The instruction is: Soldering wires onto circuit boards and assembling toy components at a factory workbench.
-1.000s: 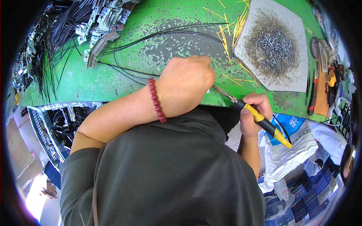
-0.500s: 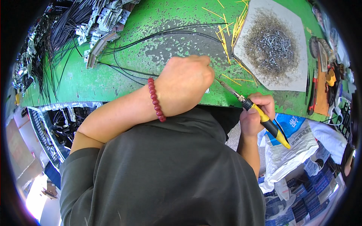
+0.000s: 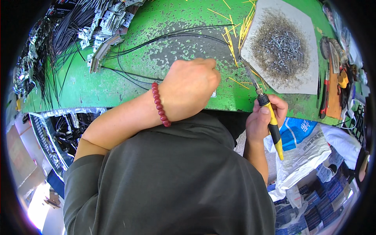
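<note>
Step, judged: soldering | yellow-black soldering iron (image 3: 275, 134) at table's (image 3: 299, 108) near right, pinched in right hand (image 3: 258, 122), tip by pale sheet's (image 3: 310, 83) left edge | left hand (image 3: 192, 87) curled, contents hidden, cannot tell | next calls for: steady tip, black cables (image 3: 172, 35) spared

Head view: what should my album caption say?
Right hand holding a yellow-and-black soldering iron at a green table.

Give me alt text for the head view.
A person's right hand grips a yellow and black soldering iron, its tip near yellow sticks and a pale sheet littered with debris. The left hand, wearing a red bead bracelet, is curled over a green table; anything it holds is hidden.
</note>
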The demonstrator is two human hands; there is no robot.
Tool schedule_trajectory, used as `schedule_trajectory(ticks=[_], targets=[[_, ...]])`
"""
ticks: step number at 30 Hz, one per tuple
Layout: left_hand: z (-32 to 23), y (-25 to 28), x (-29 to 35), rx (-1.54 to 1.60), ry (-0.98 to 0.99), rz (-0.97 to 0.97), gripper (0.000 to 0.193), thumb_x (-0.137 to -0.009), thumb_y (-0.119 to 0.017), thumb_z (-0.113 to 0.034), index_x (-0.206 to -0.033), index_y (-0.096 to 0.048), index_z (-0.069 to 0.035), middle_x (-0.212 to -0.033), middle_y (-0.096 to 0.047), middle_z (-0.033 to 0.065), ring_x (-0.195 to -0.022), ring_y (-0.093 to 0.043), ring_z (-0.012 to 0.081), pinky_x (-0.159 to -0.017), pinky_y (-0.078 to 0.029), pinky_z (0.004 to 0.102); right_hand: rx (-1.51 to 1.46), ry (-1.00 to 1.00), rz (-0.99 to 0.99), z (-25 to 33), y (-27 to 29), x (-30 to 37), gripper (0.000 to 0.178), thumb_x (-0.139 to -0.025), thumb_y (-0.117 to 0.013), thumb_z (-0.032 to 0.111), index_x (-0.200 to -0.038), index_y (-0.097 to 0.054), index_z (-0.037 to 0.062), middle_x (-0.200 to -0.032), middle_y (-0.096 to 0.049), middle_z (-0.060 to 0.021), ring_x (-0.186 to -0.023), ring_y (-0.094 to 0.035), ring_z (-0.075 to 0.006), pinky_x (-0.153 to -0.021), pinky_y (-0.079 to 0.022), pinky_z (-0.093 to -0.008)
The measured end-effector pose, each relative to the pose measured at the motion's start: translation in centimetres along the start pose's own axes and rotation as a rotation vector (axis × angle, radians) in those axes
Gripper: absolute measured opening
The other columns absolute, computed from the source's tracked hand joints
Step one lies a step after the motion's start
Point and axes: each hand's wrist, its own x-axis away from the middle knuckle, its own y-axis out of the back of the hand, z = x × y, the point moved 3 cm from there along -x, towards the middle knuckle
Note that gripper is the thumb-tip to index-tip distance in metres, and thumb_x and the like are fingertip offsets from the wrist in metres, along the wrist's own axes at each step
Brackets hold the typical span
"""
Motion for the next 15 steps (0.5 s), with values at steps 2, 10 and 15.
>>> schedule_trajectory(ticks=[2, 10, 15], targets=[[0.1, 0.0, 0.2, -0.004, 0.001, -0.004, 0.010, -0.082, -0.059, -0.011, -0.078, -0.057, -0.002, -0.085, -0.056, 0.0105, -0.083, -0.060, 0.0302, -0.065, -0.050, 0.0420, 0.002, 0.013, -0.016, 0.1, -0.2, 0.0, 0.038, -0.084, -0.071, 0.023, -0.106, -0.050, 0.0017, -0.085, -0.057, -0.0080, -0.071, -0.054, -0.0112, -0.065, -0.045, -0.0235], [0.1, 0.2, 0.1, -0.002, -0.001, 0.000, 0.010, -0.082, -0.060, -0.013, -0.078, -0.058, -0.003, -0.085, -0.057, 0.0099, -0.082, -0.061, 0.0295, -0.065, -0.050, 0.0413, 0.178, 0.128, 0.101, 1.2, -0.7, -0.4, 0.045, -0.090, -0.067, 0.028, -0.119, -0.044, 0.0025, -0.088, -0.064, -0.0121, -0.067, -0.055, -0.0105, -0.063, -0.046, -0.0226], [0.9, 1.8, -0.8, 0.075, -0.061, -0.107, 0.008, -0.079, -0.063, -0.011, -0.077, -0.058, -0.005, -0.084, -0.056, 0.0091, -0.078, -0.060, 0.0296, -0.063, -0.049, 0.0413, 0.159, 0.113, 0.076, 0.7, -0.7, -1.3, 0.046, -0.091, -0.065, 0.028, -0.121, -0.044, 0.0011, -0.087, -0.062, -0.0129, -0.069, -0.057, -0.0137, -0.062, -0.047, -0.0241]])
